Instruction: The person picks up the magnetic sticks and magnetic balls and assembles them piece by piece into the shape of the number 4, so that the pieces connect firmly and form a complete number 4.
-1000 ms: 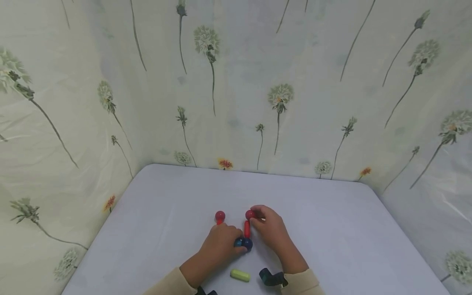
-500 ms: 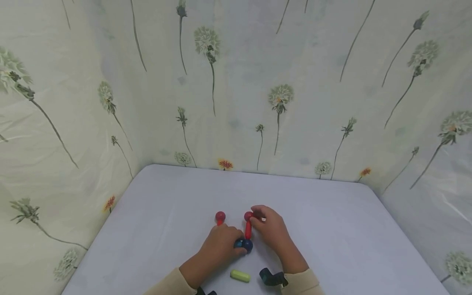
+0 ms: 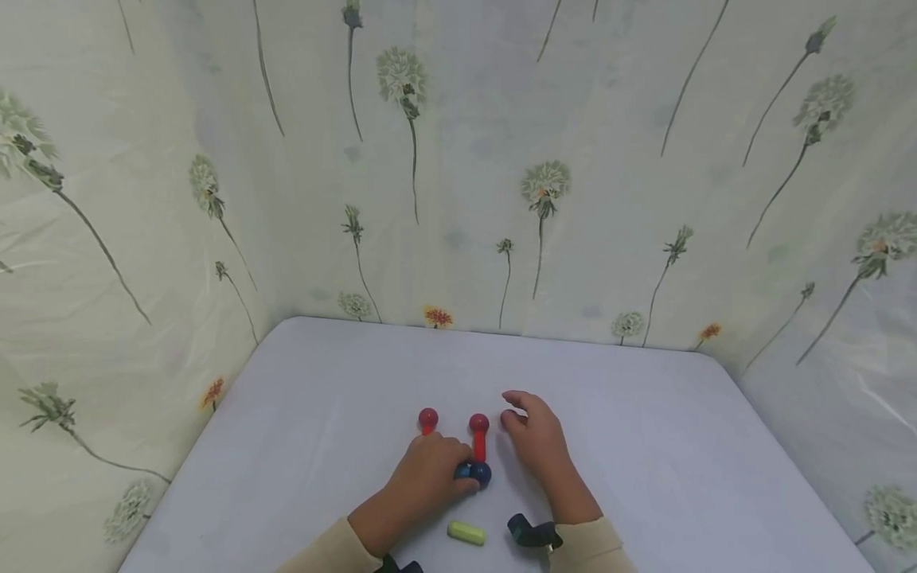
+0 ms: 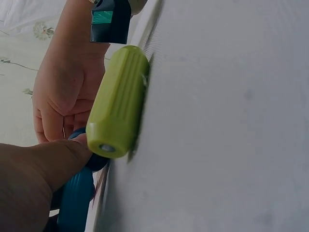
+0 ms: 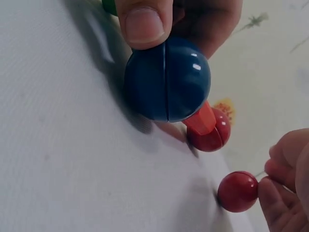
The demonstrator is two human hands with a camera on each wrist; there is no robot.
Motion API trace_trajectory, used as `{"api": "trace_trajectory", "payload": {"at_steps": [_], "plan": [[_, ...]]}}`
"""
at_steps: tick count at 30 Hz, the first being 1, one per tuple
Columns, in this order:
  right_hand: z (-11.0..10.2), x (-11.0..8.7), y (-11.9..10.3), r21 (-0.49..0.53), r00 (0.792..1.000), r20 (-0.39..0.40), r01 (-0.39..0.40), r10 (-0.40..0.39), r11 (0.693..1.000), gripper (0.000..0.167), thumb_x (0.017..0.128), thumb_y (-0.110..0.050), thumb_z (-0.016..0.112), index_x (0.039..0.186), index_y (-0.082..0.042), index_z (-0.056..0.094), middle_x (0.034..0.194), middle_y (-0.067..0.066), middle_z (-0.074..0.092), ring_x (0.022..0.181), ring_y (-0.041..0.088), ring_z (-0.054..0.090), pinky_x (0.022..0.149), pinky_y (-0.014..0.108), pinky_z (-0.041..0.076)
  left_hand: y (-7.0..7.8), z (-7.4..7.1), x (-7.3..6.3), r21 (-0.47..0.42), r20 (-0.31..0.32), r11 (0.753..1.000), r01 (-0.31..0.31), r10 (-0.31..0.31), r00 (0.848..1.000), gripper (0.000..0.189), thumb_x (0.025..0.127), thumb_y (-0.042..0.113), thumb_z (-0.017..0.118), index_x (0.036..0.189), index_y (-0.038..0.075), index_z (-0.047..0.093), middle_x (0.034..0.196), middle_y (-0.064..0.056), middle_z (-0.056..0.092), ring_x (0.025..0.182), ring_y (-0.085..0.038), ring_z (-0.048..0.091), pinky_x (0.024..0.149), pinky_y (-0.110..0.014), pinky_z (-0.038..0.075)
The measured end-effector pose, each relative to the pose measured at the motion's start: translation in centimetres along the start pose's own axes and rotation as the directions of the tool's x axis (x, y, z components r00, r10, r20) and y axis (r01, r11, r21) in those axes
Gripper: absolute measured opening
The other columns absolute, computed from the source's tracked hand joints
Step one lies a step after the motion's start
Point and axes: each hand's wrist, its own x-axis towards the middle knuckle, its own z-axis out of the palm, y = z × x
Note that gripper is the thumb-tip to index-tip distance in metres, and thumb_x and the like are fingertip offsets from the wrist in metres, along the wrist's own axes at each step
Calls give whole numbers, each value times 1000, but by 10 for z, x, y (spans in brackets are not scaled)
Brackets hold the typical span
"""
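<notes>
My left hand [image 3: 433,475] rests low, thumb and fingers gripping a dark blue ball [image 3: 481,475] and the teal stick [image 4: 76,200] beside it. From that ball a red stick [image 3: 479,446] runs away to a red ball [image 3: 478,422]. Another red ball [image 3: 427,418], with a bit of red stick under it, shows past the left knuckles. My right hand [image 3: 536,434] is just right of these, index finger spread from the thumb. A further red ball [image 5: 237,192] lies at its thumb tip, seemingly touching it.
A yellow-green ribbed stick [image 3: 466,534] lies on the white table [image 3: 623,446] in front of my hands. Dark wrist devices [image 3: 530,535] jut out at the sleeves. A flower-patterned sheet [image 3: 458,167] hangs behind and beside the table.
My right hand has let go of the red ball at the end of the red stick and shifted right. The further red ball now shows at its thumb. My left hand stays put.
</notes>
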Motion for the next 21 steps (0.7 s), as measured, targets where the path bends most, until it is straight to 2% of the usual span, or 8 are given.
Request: {"api": "trace_trajectory", "payload": {"at_steps": [3,6,8,11,12,14,17,21], "plan": [[0,0,2,-31,1000,-19,-20,19,999,33,103,-24,64,135,-17,66,141,6,64,133,28,61,106,49,53,-3,-2,0,-59,11,998,16,-16,1000,40,83,52,86,111,24,77,85,14,66,82,-7,56,79,-30,51],[-2,1,4,-33,999,-35,-36,35,999,32,104,-23,62,135,-17,66,141,7,64,136,29,58,107,50,52,-12,-7,0,-205,-6,977,58,-60,998,38,89,51,81,116,25,75,98,14,68,93,-7,61,85,-31,56],[-5,1,5,-24,998,-47,-44,42,999,32,104,-23,60,135,-16,65,141,8,65,138,30,56,108,51,51,-22,-12,-1,-326,-52,941,88,-111,992,31,94,47,77,115,24,73,101,11,66,96,-9,61,84,-31,57],[-7,2,7,-16,997,-51,-61,60,998,31,104,-23,61,134,-16,66,140,8,66,137,30,57,108,51,51,-41,-19,-3,-459,-104,878,135,-204,973,22,99,38,72,113,21,70,102,7,63,94,-13,59,82,-32,57],[-8,2,7,-16,997,-47,-65,64,998,31,104,-22,61,133,-15,67,139,8,66,136,30,57,108,51,52,-48,-21,-4,-487,-101,859,156,-233,967,22,98,36,73,114,21,70,103,5,62,95,-14,59,82,-33,57],[-8,2,7,-25,997,-31,-72,72,997,30,102,-22,64,131,-15,68,137,7,68,134,29,59,107,51,52,-60,-22,-7,-503,-57,841,199,-262,963,29,96,35,76,119,20,68,108,2,61,98,-16,58,83,-35,57],[-7,1,7,-35,997,-6,-77,77,996,29,101,-21,65,129,-16,69,134,7,69,130,29,62,105,51,54,-75,-20,-11,-473,47,851,228,-234,971,46,89,39,83,129,23,67,115,-1,61,101,-19,58,85,-38,57],[-6,-1,7,-43,997,0,-82,82,996,28,100,-19,67,128,-16,69,132,7,69,128,30,63,104,51,54,-86,-14,-14,-433,114,886,164,-127,985,54,85,44,87,133,27,68,114,-1,61,103,-19,58,84,-38,54]]}}
